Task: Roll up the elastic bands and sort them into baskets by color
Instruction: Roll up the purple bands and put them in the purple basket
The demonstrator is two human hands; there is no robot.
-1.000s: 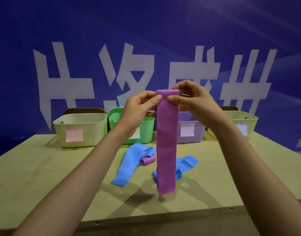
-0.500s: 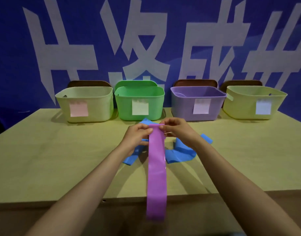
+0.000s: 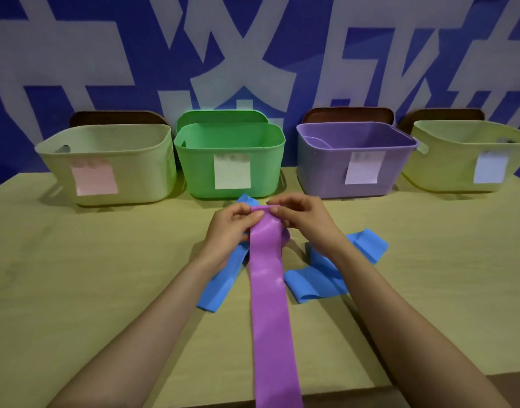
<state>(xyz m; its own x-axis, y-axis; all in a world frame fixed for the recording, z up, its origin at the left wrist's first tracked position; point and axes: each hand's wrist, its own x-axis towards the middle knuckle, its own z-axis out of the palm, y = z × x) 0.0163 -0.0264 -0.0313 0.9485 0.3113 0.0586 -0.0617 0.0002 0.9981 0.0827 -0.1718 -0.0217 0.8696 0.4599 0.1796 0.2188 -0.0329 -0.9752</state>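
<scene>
Purple band (image 3: 267, 290): runs flat from mid-surface straight back to the near edge and drops over it, out of frame. Far end is up at my fingertips, top lip turned over on itself (tight roll or just a fold, I can't tell).

Left hand (image 3: 232, 228): fingers curled, pinching the band's far end at its left corner. Right hand (image 3: 302, 219): same pinch on the right corner, fingers curled over the lip.

Two blue bands loose on the surface (image 3: 76, 275): left blue band (image 3: 223, 278) lies partly under my left hand and the purple band, right blue band (image 3: 320, 278) is crumpled under my right wrist.

Along the far edge, left to right: left yellow basket (image 3: 141, 166) with pink note (image 3: 93, 179), green basket (image 3: 194, 169) with white note (image 3: 232, 172), purple basket (image 3: 320, 172) with lilac note (image 3: 363, 169), right yellow basket (image 3: 447, 166) with pale blue note (image 3: 489, 169). Text on the notes is unreadable.
</scene>
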